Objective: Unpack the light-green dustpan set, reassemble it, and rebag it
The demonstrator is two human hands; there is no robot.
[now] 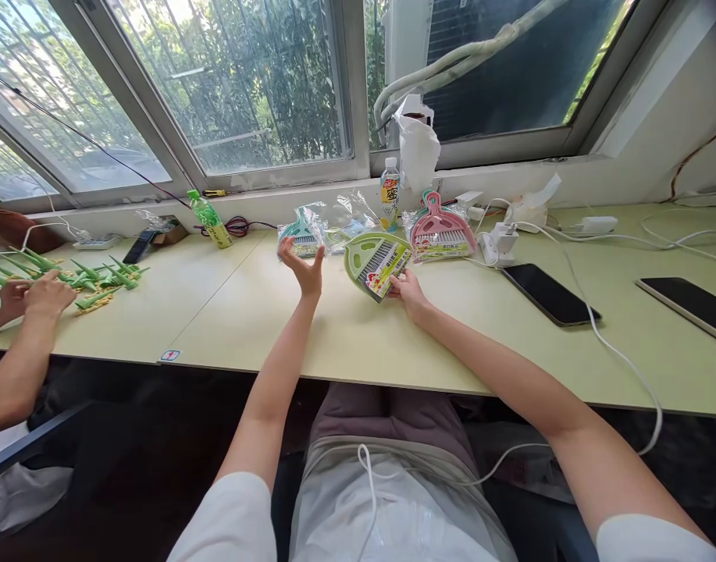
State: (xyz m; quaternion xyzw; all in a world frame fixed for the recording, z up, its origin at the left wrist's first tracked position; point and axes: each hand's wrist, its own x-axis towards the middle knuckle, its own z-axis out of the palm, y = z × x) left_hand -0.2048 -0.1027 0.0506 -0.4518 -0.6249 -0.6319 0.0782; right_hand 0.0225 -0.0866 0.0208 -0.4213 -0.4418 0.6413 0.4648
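Left hand (304, 273): raised over the worktop (229, 312), with the wrist bent and nothing held.
Left fingers (286, 251): spread wide from the thumb and curved, so that an open C is formed.
Left forearm (276, 367): slanted upward from the lower left.
Right hand (411, 295): extended forward and turned inward at the wrist.
Right fingers (397, 282): closed in a pinch on the lower right corner of the green dustpan set (358, 256).
Right forearm (498, 351): laid diagonally across the view from the lower right, above the worktop's edge.
Green dustpan set: held tilted, its label turned upward, between the teal dustpan set (302, 226) and the pink dustpan set (443, 230).
Teal dustpan set: placed just behind the left hand; whether it is touched cannot be told.
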